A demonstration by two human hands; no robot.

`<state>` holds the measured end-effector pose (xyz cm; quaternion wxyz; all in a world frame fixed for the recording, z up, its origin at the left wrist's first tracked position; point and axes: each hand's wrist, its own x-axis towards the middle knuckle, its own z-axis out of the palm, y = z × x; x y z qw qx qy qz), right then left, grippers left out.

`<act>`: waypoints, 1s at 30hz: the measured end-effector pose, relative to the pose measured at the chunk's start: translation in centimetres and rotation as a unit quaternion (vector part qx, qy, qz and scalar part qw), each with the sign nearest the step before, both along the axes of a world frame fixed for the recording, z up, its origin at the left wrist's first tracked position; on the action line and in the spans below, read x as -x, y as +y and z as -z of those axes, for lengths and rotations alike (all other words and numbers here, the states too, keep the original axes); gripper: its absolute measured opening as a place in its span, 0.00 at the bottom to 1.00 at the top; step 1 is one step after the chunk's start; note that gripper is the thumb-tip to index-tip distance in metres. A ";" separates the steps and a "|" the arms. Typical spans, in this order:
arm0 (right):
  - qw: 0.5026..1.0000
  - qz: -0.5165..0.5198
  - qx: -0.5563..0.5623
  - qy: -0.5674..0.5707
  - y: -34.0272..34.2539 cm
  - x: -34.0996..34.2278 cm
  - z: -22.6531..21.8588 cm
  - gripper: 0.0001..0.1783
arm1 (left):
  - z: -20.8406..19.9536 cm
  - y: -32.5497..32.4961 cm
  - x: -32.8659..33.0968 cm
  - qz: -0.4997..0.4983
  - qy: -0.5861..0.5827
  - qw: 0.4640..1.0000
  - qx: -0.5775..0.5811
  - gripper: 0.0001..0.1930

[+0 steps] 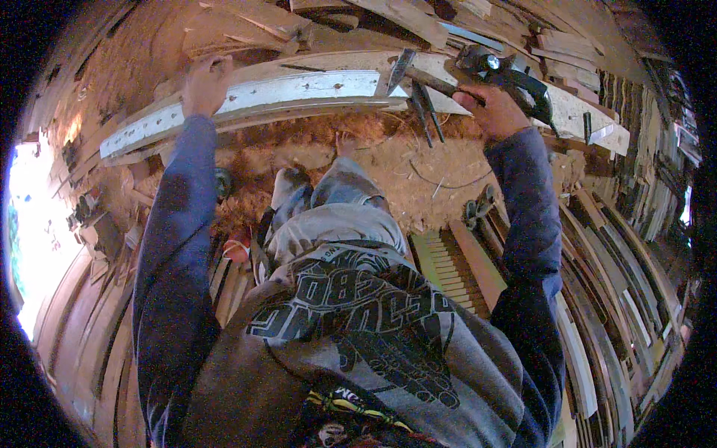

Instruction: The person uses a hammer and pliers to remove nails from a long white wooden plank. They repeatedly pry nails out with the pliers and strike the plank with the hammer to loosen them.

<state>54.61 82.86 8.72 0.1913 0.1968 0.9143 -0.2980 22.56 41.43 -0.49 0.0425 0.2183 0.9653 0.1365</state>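
Note:
My right hand (493, 109) is wrapped round the wooden handle of a hammer (429, 77). The hammer's metal head (401, 72) points left, over the right end of a long white strip (299, 88). Small dark nails or holes run in a row along this strip, which lies on a wooden plank (358, 61). At the strip's left part, my left hand (206, 86) is closed with its fingers curled together, above the plank's far edge. Whatever its fingertips hold, if anything, is too small to make out.
A black power tool (515, 82) rests on the plank beside my right hand. Two dark metal bars (426, 112) jut from the plank's near edge. Sawdust (433, 175) covers the ground. Stacked boards (597, 276) stand at the right, and loose wood offcuts (261, 26) lie beyond the plank.

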 end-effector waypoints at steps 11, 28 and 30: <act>0.999 -0.022 -0.021 0.042 -2.4 1.6 2.0 0.26 | -0.7 0.0 -1.1 -0.005 0.018 1.000 -0.007 0.24; 0.995 -0.035 0.080 -0.044 -3.4 4.4 0.5 0.23 | -0.3 -0.5 0.0 -0.057 -0.020 0.997 0.042 0.26; 0.997 -0.014 -0.006 -0.079 -1.6 3.1 -1.3 0.22 | -0.2 -0.1 0.0 -0.067 -0.052 0.995 0.052 0.26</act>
